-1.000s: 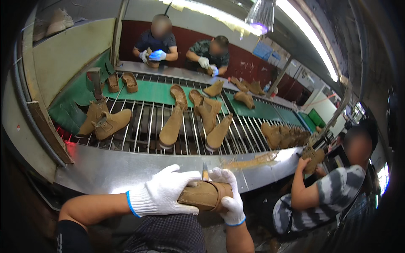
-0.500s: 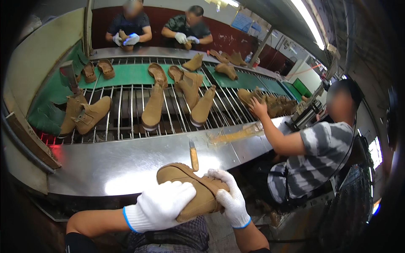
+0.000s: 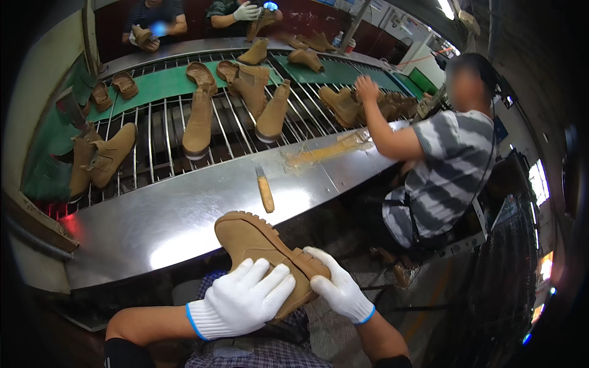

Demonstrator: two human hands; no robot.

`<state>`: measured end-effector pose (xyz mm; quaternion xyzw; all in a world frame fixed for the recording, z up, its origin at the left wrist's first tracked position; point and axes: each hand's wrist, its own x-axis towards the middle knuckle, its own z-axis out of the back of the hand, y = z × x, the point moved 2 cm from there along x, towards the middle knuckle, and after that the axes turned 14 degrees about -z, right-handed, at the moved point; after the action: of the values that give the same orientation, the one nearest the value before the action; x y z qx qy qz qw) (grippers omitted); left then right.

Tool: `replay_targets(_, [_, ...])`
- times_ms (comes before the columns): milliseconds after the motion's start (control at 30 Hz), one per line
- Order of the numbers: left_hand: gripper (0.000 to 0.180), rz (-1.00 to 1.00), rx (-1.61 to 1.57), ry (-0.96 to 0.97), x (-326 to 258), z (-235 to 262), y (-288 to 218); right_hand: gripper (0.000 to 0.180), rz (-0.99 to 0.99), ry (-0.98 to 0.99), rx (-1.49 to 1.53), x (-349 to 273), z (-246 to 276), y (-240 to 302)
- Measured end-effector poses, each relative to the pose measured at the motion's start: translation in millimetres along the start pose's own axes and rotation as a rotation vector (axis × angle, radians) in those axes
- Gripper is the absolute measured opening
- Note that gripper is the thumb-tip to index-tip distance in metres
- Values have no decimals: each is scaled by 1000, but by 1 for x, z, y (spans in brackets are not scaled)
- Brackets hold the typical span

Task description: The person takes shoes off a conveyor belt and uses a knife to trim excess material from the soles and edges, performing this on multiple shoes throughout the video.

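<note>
Both my hands wear white knit gloves and hold one tan boot (image 3: 253, 240) sole-up over my lap, just in front of the steel ledge (image 3: 178, 211). My left hand (image 3: 242, 300) lies flat across the boot's side and sole. My right hand (image 3: 337, 289) grips its heel end from the right. A small wood-handled tool (image 3: 265, 192) lies on the ledge just beyond the boot's toe.
Several tan boots (image 3: 199, 126) stand on a roller conveyor (image 3: 162, 138) with green mats behind the ledge. A person in a striped shirt (image 3: 445, 165) sits to my right, reaching onto the conveyor. Two more people (image 3: 153, 21) work at its far side.
My view has tilted down and nearer to the ledge. The boot has turned in my hands so its tread sole faces up. The person on my right has reached onto the conveyor.
</note>
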<state>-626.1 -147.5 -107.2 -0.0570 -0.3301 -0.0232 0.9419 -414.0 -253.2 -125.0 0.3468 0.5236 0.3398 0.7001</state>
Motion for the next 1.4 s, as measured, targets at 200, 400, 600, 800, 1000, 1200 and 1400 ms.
replay_targets(200, [42, -2, 32, 2, -8, -7, -9, 53, 138, -124, 185, 12, -18, -36])
replay_targets(400, [34, -58, 101, -54, -21, -24, -24, 51, 63, -232, -217, -4, -13, -23])
replay_targets(600, [28, -139, 100, 7, -43, -36, -42, 56, -181, -21, -527, -6, -11, -19])
replay_targets(800, [30, -204, 27, 63, -73, -39, -47, 62, -318, 101, -481, 13, -23, -45])
replay_targets(1000, [38, -258, -36, 140, -105, -26, -42, 60, -313, 341, -527, 35, -39, -62])
replay_targets(1200, [37, -184, -73, 198, -119, -22, -41, 57, -232, 345, -477, 52, -48, -44])
replay_targets(1400, [39, -153, -135, 315, -96, -7, -37, 49, -224, 384, -570, 56, -51, -32])
